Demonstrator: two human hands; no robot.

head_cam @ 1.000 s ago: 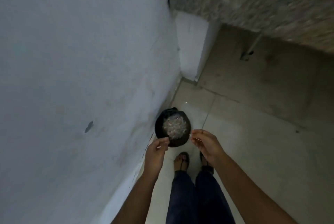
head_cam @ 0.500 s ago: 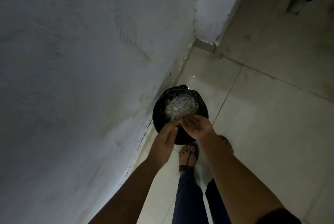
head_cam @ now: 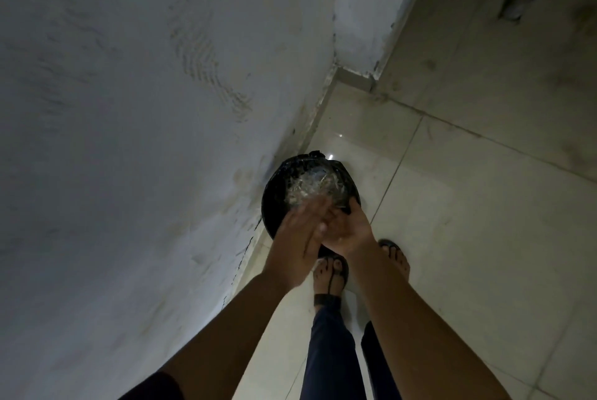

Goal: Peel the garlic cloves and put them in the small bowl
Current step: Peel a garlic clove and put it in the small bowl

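**Hands pressed together over the bin**

Head view: the left hand (head_cam: pixel 298 235) is flat with straight fingers, motion-blurred, and lies palm-first against the right hand (head_cam: pixel 350 231). The right hand is loosely cupped, thumb pointing up. Neither hand grips anything visible, and I cannot tell whether something lies between the palms. Just beyond and below the hands a round black bin (head_cam: pixel 273 202) stands on the tiled floor (head_cam: pixel 452 238). It is close against the wall (head_cam: pixel 129 141) to the left of the hands. Pale papery scraps (head_cam: pixel 310 188) are heaped in the bin, just past the fingertips. Below the hands are sandalled feet (head_cam: pixel 329 273) and dark trousers (head_cam: pixel 329 351).
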